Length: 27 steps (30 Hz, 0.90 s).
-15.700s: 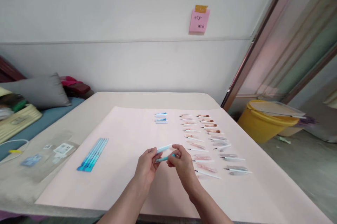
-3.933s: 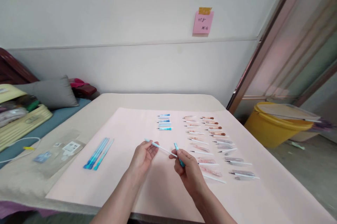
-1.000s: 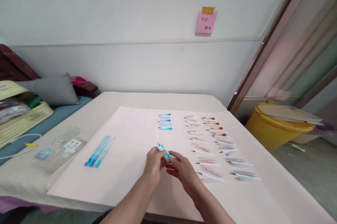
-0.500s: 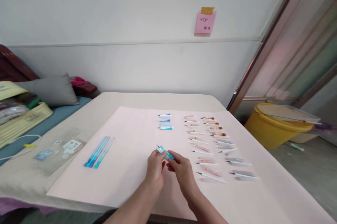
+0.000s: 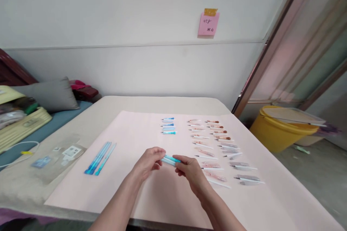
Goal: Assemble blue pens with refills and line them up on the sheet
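Our forearms cross the near edge of the table [image 5: 103, 111], and beyond it we hold a few slim blue pieces [image 5: 168, 159] level above the sheet [image 5: 135, 140]. Our left hand [image 5: 147, 163] is partly closed, thumb and fingertips about the pieces' left end; our right hand [image 5: 191, 171] pinches the other end between thumb and forefinger, with the lower fingers curled in. Fingers cover both ends, so we cannot count the pieces or see their tips. We judge that a light, even pinch serves best here: slim, smooth pieces like these would probably slide past one another if squeezed harder from one side, and staying low would soften any drop. To the right, the nearest of the other rows [image 5: 229, 146] begin just beside our right hand, so we should keep that wrist from swinging outward. To the left there is more room, a wide stretch of sheet before the pens [image 5: 98, 157], three close together and one slightly apart; past the sheet's left edge lies a clear bag [image 5: 61, 164]. Farther off, straight ahead, bare sheet leads to the short blue row [image 5: 170, 133], with the sheet's far edge and then the wall [image 5: 135, 70] behind.
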Tool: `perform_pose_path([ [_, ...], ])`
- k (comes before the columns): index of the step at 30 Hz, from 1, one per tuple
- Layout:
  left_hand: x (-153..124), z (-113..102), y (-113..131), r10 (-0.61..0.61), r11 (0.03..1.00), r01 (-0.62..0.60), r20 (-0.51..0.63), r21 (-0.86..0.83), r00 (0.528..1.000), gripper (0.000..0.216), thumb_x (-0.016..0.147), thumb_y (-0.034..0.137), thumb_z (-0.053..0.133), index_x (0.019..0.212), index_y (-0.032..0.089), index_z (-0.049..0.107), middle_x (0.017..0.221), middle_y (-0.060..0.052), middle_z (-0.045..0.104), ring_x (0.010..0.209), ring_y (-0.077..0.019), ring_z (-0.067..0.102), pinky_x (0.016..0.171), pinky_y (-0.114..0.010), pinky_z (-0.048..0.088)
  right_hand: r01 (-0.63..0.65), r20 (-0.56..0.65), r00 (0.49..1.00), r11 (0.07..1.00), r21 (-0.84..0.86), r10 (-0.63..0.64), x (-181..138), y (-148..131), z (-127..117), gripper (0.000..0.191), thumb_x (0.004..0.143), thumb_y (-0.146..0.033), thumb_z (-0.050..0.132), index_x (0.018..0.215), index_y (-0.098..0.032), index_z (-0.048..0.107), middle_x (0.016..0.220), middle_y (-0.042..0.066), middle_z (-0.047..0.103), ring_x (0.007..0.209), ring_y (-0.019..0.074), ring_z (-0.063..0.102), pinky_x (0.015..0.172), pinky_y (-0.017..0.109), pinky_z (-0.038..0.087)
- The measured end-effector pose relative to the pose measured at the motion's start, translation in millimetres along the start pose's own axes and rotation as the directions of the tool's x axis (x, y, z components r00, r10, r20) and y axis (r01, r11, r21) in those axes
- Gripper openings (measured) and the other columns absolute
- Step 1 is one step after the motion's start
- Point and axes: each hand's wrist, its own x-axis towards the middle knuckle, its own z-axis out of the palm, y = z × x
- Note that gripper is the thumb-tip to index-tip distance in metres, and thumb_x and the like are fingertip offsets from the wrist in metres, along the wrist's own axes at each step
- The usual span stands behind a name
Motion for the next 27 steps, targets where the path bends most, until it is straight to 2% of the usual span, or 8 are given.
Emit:
perform_pose_path([
  [3, 0.9, 2.0, -2.1, -0.002, 1.000, 0.002, 0.010, 0.004, 1.000, 0.023, 0.065, 0.031, 0.066, 0.080, 0.015, 0.064, 0.062, 0.000, 0.054, 0.052, -0.0076, 0.047, 0.052, -0.021, 0.037, 0.025, 0.068, 0.997, 0.999, -0.019, -0.024, -0.4, -0.3, 0.2, 0.028, 0.065, -0.019, 0.060, 0.090, -0.016, 0.071, 0.061, 0.001, 0.060, 0.055, 0.0110, 0.052, 0.052, 0.025, 0.038],
  [6, 3.4, 9.5, -4.3, 0.030, 1.000, -0.030, -0.049, -0.002, 0.998, 0.022, 0.064, 0.030, 0.066, 0.079, 0.014, 0.064, 0.056, 0.001, 0.051, 0.048, -0.0071, 0.045, 0.050, -0.021, 0.036, 0.012, 0.080, 0.997, 1.000, -0.025, -0.010, -1.9, -3.5, 0.6, 0.030, 0.066, -0.020, 0.059, 0.094, -0.015, 0.069, 0.064, 0.001, 0.059, 0.057, 0.0112, 0.054, 0.053, 0.025, 0.039],
  [11, 10.9, 13.6, -9.5, 0.045, 0.997, -0.055, -0.184, -0.049, 0.982, 0.024, 0.060, 0.028, 0.067, 0.078, 0.013, 0.064, 0.052, 0.003, 0.051, 0.046, -0.0064, 0.044, 0.048, -0.020, 0.035, -0.098, -0.065, 0.993, 0.995, -0.011, 0.097, -6.7, -12.3, 2.6, 0.057, 0.069, -0.031, 0.061, 0.121, -0.012, 0.050, 0.087, 0.007, 0.061, 0.069, 0.0165, 0.061, 0.060, 0.029, 0.046],
  [15, 26.3, 2.8, -21.7, 0.052, 0.988, -0.096, -0.320, -0.123, 0.946, 0.029, 0.054, 0.028, 0.070, 0.077, 0.012, 0.063, 0.049, 0.003, 0.050, 0.043, -0.0066, 0.044, 0.046, -0.021, 0.035, -0.110, -0.181, 0.977, 0.994, 0.009, 0.110, -8.8, -12.9, 2.8, 0.058, 0.069, -0.032, 0.059, 0.123, -0.017, 0.045, 0.112, 0.010, 0.056, 0.088, 0.0192, 0.060, 0.068, 0.029, 0.047],
  [18, 47.4, -3.0, -29.3, 0.064, 0.984, -0.120, -0.365, -0.133, 0.929, 0.030, 0.052, 0.031, 0.070, 0.073, 0.012, 0.060, 0.044, 0.006, 0.044, 0.038, -0.0052, 0.039, 0.041, -0.020, 0.028, -0.123, -0.225, 0.966, 0.992, 0.033, 0.127, -8.6, -11.3, 3.8, 0.055, 0.068, -0.030, 0.058, 0.121, -0.018, 0.046, 0.124, 0.012, 0.049, 0.092, 0.0195, 0.058, 0.069, 0.029, 0.046],
  [20, 65.3, -0.8, -30.2, 0.079, 0.982, -0.139, -0.382, -0.131, 0.921, 0.029, 0.052, 0.031, 0.070, 0.070, 0.012, 0.058, 0.042, 0.007, 0.042, 0.036, -0.0050, 0.037, 0.039, -0.020, 0.025, -0.138, -0.203, 0.969, 0.990, 0.030, 0.142, -9.0, -11.2, 5.7, 0.051, 0.067, -0.028, 0.056, 0.116, -0.017, 0.049, 0.122, 0.013, 0.050, 0.086, 0.0182, 0.059, 0.066, 0.028, 0.045],
  [23, 94.0, 10.4, -25.8, 0.106, 0.979, -0.167, -0.399, -0.120, 0.911, 0.026, 0.052, 0.030, 0.068, 0.067, 0.013, 0.056, 0.040, 0.007, 0.040, 0.035, -0.0051, 0.035, 0.038, -0.020, 0.024, -0.142, -0.105, 0.984, 0.990, 0.024, 0.144, -11.4, -13.4, 8.8, 0.040, 0.066, -0.024, 0.055, 0.105, -0.015, 0.055, 0.111, 0.011, 0.056, 0.074, 0.0152, 0.061, 0.058, 0.026, 0.042],
  [27, 128.0, 23.9, -20.1, 0.121, 0.981, -0.173, -0.418, -0.088, 0.901, 0.022, 0.052, 0.027, 0.067, 0.065, 0.014, 0.055, 0.039, 0.008, 0.039, 0.034, -0.0047, 0.034, 0.038, -0.020, 0.025, -0.110, -0.029, 0.993, 0.993, 0.041, 0.111, -15.2, -18.2, 8.2, 0.027, 0.067, -0.021, 0.053, 0.093, -0.014, 0.059, 0.095, 0.008, 0.059, 0.068, 0.0140, 0.061, 0.054, 0.024, 0.040],
])
